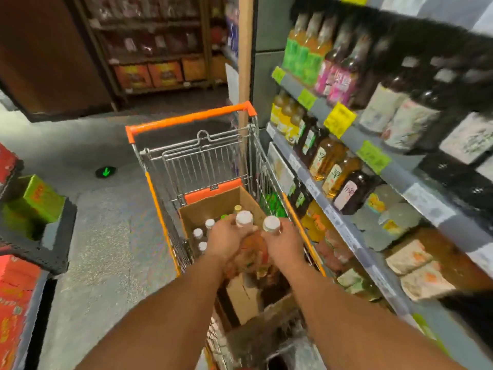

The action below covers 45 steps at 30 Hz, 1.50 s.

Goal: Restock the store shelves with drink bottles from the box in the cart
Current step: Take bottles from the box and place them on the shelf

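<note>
An open cardboard box point(213, 206) sits in a wire cart point(192, 156) with orange trim. Several white-capped bottles point(198, 233) stand in its left side. Over the box, my left hand point(226, 240) grips a white-capped bottle point(244, 218) by its neck. Right beside it, my right hand point(284, 243) grips a second white-capped bottle point(271, 223) the same way. Both bottle bodies, orange-labelled, are mostly hidden under my hands. The store shelves point(346, 145) rise directly right of the cart.
The shelves hold rows of amber, dark and green-labelled drink bottles point(330, 166) behind yellow price tags point(339, 119). Green cartons point(37, 198) and red cartons point(13, 303) are stacked at the left. A grey floor aisle point(106, 236) runs left of the cart.
</note>
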### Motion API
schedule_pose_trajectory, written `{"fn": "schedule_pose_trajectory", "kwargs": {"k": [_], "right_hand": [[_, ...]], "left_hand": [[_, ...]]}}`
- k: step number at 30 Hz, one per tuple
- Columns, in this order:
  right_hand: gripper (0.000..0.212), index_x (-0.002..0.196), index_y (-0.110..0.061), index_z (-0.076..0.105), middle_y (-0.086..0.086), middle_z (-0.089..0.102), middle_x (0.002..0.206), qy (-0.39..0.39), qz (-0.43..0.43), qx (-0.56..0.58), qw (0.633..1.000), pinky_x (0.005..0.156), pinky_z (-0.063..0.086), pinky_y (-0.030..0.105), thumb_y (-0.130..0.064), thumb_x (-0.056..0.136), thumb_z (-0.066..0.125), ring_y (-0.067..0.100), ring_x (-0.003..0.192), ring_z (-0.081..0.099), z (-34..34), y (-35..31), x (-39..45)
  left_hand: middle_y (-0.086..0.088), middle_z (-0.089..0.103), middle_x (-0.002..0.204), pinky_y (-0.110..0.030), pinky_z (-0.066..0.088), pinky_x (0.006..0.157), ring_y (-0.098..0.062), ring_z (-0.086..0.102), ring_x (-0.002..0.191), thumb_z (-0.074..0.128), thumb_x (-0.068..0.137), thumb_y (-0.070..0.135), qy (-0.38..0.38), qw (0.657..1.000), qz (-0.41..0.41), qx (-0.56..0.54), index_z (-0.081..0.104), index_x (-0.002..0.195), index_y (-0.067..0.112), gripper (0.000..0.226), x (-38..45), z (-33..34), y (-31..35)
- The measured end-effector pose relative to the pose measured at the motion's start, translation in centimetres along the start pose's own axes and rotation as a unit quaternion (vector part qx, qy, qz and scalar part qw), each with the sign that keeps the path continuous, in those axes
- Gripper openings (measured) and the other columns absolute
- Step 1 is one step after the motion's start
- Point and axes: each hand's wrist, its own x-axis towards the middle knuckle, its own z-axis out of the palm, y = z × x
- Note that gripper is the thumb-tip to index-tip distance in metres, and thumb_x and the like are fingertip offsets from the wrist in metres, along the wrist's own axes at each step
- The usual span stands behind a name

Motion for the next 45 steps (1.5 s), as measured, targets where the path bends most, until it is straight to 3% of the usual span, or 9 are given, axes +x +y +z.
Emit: {"fn": "schedule_pose_trajectory", "kwargs": {"k": [6, 11, 19, 22, 30, 33, 36, 41, 45], "right_hand": [[0.024, 0.103, -0.029, 0.056, 0.0, 0.065, 0.101, 0.083, -0.05, 0.072, 0.993, 0.078, 0.049, 0.035, -0.029, 0.082, 0.068, 0.021, 0.091, 0.06, -8.2, -6.8, -6.9], [0.021, 0.107, -0.028, 0.054, -0.005, 0.062, 0.101, 0.166, -0.06, 0.059, 0.982, 0.074, 0.05, 0.03, -0.029, 0.087, 0.062, 0.012, 0.086, 0.059, -15.9, -9.4, -13.3], [0.031, 0.114, -0.019, 0.055, 0.003, 0.064, 0.109, 0.286, -0.033, 0.005, 0.958, 0.087, 0.05, 0.042, -0.035, 0.088, 0.059, 0.023, 0.099, 0.06, -27.0, -8.9, -24.8], [0.033, 0.115, -0.016, 0.056, 0.007, 0.065, 0.112, 0.333, -0.026, -0.005, 0.942, 0.087, 0.05, 0.043, -0.033, 0.087, 0.061, 0.027, 0.101, 0.061, -30.6, -7.4, -30.0], [0.035, 0.111, -0.015, 0.055, 0.008, 0.065, 0.113, 0.444, 0.047, -0.048, 0.894, 0.077, 0.042, 0.03, -0.034, 0.085, 0.067, 0.028, 0.106, 0.059, -39.6, 0.0, -46.2], [0.037, 0.113, -0.014, 0.055, 0.007, 0.064, 0.115, 0.484, 0.076, -0.059, 0.87, 0.076, 0.038, 0.027, -0.034, 0.085, 0.068, 0.026, 0.108, 0.057, -42.4, 3.3, -52.9], [0.041, 0.119, -0.015, 0.056, 0.005, 0.064, 0.117, 0.51, 0.108, -0.068, 0.851, 0.078, 0.04, 0.027, -0.035, 0.085, 0.068, 0.026, 0.109, 0.058, -44.8, 6.4, -59.7], [0.038, 0.113, -0.021, 0.057, 0.001, 0.067, 0.114, 0.538, 0.143, -0.053, 0.829, 0.086, 0.046, 0.033, -0.037, 0.081, 0.071, 0.024, 0.108, 0.06, -48.5, 11.6, -69.6], [0.039, 0.114, -0.022, 0.057, 0.0, 0.067, 0.11, 0.561, 0.17, -0.043, 0.809, 0.083, 0.047, 0.033, -0.038, 0.081, 0.071, 0.023, 0.103, 0.061, -51.2, 15.1, -74.8]], "left_hand": [[0.008, 0.074, 0.078, -0.025, 0.051, 0.044, -0.007, 0.068, 0.063, 0.082, 0.072, 0.041, -0.089, 0.987, 0.126, -0.053, 0.073, 0.086, 0.025, 0.022, -4.7, -4.1, 8.8], [-0.008, 0.074, 0.085, -0.051, 0.057, 0.071, -0.029, 0.071, 0.082, 0.081, 0.071, 0.047, -0.147, 0.972, 0.184, -0.028, 0.073, 0.09, 0.012, 0.041, -9.4, -5.1, 14.6], [0.004, 0.07, 0.067, -0.032, 0.053, 0.057, -0.017, 0.066, 0.067, 0.078, 0.072, 0.049, -0.211, 0.931, 0.298, -0.012, 0.07, 0.071, 0.015, 0.035, -19.5, -0.5, 22.4], [0.013, 0.071, 0.067, -0.025, 0.05, 0.054, -0.007, 0.067, 0.068, 0.077, 0.075, 0.045, -0.264, 0.907, 0.329, -0.019, 0.072, 0.075, 0.024, 0.021, -24.8, 2.3, 24.5], [0.004, 0.074, 0.087, -0.039, 0.057, 0.077, -0.013, 0.069, 0.08, 0.079, 0.074, 0.046, -0.37, 0.828, 0.421, -0.008, 0.074, 0.085, 0.024, 0.025, -42.0, 11.2, 26.7], [0.003, 0.074, 0.083, -0.039, 0.057, 0.074, -0.016, 0.069, 0.08, 0.081, 0.073, 0.04, -0.407, 0.801, 0.439, -0.02, 0.073, 0.084, 0.02, 0.025, -49.5, 14.5, 26.4], [0.009, 0.073, 0.081, -0.025, 0.053, 0.065, -0.011, 0.068, 0.078, 0.083, 0.071, 0.038, -0.453, 0.779, 0.432, -0.045, 0.073, 0.081, 0.024, 0.02, -57.0, 17.2, 25.5], [0.015, 0.07, 0.072, -0.025, 0.052, 0.064, -0.006, 0.066, 0.071, 0.083, 0.07, 0.04, -0.487, 0.752, 0.441, -0.056, 0.07, 0.071, 0.029, 0.017, -68.4, 21.0, 24.1], [0.007, 0.072, 0.081, -0.024, 0.052, 0.067, -0.012, 0.066, 0.076, 0.081, 0.074, 0.038, -0.496, 0.741, 0.449, -0.049, 0.074, 0.085, 0.02, 0.022, -75.4, 24.4, 23.3]]}}
